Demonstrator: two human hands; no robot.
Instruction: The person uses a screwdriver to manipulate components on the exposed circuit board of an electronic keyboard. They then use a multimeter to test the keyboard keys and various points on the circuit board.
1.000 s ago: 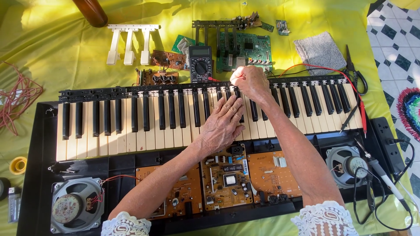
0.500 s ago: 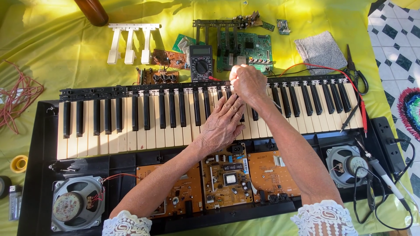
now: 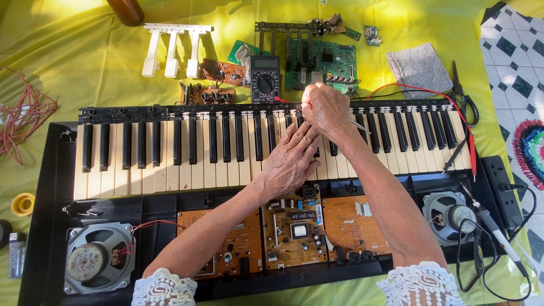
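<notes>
While my left hand (image 3: 290, 161) lies flat, fingers spread wide on the keyboard keys (image 3: 187, 153), my right hand (image 3: 324, 107) is fisted, fingers pinching a thin metal tool (image 3: 358, 126) at the keys' back edge; a multimeter (image 3: 264, 86) sits just beyond those fingers.

You are working over a yellow-green cloth (image 3: 73, 62) that covers the whole surface. On it lie the opened keyboard (image 3: 170, 153), a black multimeter (image 3: 264, 78), green circuit boards (image 3: 323, 62), loose white keys (image 3: 173, 48), a grey rag (image 3: 419, 68), scissors (image 3: 462, 93) and tangled red wire (image 3: 25, 116). A yellow tape roll (image 3: 22, 204) sits near the left edge.
</notes>
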